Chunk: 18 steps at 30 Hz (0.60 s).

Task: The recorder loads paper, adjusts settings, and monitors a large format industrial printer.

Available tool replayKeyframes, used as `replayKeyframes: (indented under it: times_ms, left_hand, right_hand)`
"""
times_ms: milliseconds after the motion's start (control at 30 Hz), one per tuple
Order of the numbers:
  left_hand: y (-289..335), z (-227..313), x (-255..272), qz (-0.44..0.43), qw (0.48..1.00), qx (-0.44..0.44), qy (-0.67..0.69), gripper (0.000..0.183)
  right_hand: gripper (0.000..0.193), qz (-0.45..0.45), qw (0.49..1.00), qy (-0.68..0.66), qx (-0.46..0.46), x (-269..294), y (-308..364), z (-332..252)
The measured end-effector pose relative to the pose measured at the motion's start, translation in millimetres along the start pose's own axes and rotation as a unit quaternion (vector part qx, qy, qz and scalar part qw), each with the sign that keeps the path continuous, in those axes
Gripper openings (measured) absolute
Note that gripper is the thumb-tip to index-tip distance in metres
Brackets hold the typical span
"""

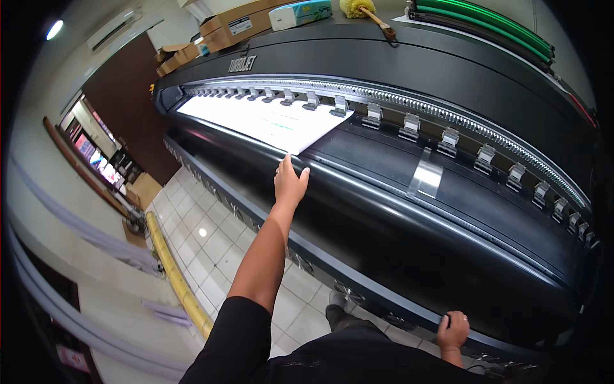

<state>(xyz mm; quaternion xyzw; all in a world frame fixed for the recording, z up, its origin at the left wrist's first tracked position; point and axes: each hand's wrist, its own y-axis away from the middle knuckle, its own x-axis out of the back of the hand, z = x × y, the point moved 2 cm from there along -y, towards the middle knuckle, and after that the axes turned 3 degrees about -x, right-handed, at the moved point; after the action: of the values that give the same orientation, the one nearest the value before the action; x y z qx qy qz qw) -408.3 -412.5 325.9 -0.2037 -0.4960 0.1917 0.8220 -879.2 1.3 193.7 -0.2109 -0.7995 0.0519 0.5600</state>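
A large black wide-format printer [371, 249] stretches diagonally before me. On its bed a white sheet [256, 121] with faint coloured print emerges under the row of pinch rollers. My left hand [291, 184] reaches to the printer's curved front, its fingertips at the near corner of the sheet. The thumb stands apart from the fingers; whether they touch the sheet is hard to tell. Lower right, my right hand [453, 330] has its fingers curled over the long bar [377, 307] along the printer's lower front.
Several metal pinch rollers [411, 126] line the bed, and a shiny metal plate [426, 176] lies on it. Cardboard boxes [235, 27], a tissue pack [300, 14] and a yellow-headed brush [368, 14] sit on top. A yellow roll [178, 275] rests on the tiled floor [214, 240].
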Motion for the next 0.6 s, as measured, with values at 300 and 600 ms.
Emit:
replayKeyframes:
  times_ms: [300,600]
  left_hand:
    - [-84.7,-43.0,-27.6,-0.043,0.949,-0.312,0.005,0.012]
    - [-31.6,-177.3,101.8,-0.254,0.864,-0.420,0.114,0.015]
  right_hand:
    - [0.013,-0.008,0.990,0.079,-0.118,-2.3,-3.3,-12.7]
    - [0.012,0.084,0.981,-0.140,0.104,-78.8,-131.5,-310.0]
